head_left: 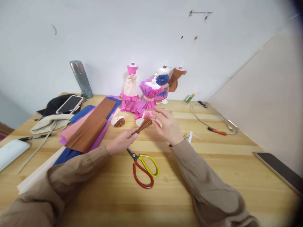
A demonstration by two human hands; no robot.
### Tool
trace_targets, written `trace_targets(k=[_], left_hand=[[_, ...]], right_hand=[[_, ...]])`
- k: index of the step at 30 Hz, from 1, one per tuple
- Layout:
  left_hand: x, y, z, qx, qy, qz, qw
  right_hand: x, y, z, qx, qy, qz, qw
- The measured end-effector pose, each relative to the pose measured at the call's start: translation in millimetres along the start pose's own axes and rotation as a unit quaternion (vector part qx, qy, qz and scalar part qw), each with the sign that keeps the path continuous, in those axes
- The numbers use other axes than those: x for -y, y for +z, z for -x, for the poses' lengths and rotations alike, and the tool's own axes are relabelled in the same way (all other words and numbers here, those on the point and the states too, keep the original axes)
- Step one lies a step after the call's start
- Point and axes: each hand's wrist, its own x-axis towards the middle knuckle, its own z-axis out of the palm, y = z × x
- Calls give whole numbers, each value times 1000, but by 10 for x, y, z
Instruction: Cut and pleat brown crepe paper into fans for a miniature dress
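Note:
My left hand [123,141] pinches the lower end of a pleated brown paper strip [144,124], which fans out up and to the right above the wooden table [213,170]. My right hand [167,124] hovers at the strip's upper end, fingers curled, with something pale half hidden beneath them. Red-and-yellow scissors [144,167] lie on the table just below my hands. A small brown-and-white paper rosette [118,121] sits to the left of the strip.
Several small mannequins in paper dresses [151,90] stand at the back. Crepe paper sheets, brown on top [93,124], lie at the left. A flask [81,78], phone [70,104], bag, wire loop [213,116], red tool [217,131] and tablet [279,170] surround them.

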Motion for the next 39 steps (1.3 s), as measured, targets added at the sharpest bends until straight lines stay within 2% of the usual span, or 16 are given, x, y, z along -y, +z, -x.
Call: trace_targets(k=[2,4,7,9,13,18,20,24,29,32,35,39], left_hand=[[28,3,-8,-9,-3,35,999],[57,19,-15,-5,-2,66,998],[96,46,-36,6,3,90,996],[111,59,-53,10,7,97,995],[109,85,-74,24,-29,128,991],[52,87,-116,-11,-34,127,991],[23,67,-142,-15,-63,153,986],[-6,18,-192,-8,-121,189,975],[22,11,-273,33,-156,226,961],[41,65,-337,45,-122,209,969],[37,122,-390,30,-80,178,980],[-1,117,-392,24,-56,137,989]], right_hand=[[-65,-3,-4,14,169,-105,980],[-78,19,2,94,272,-215,933],[16,117,28,199,300,-319,877],[114,215,47,218,315,-379,842],[231,397,65,178,356,-465,791],[178,484,55,142,396,-529,738],[141,488,44,134,402,-543,725],[82,491,29,128,400,-554,719],[52,488,37,139,385,-546,731],[52,470,38,141,373,-533,746],[58,435,26,142,363,-511,766],[63,362,-7,168,348,-475,790]])
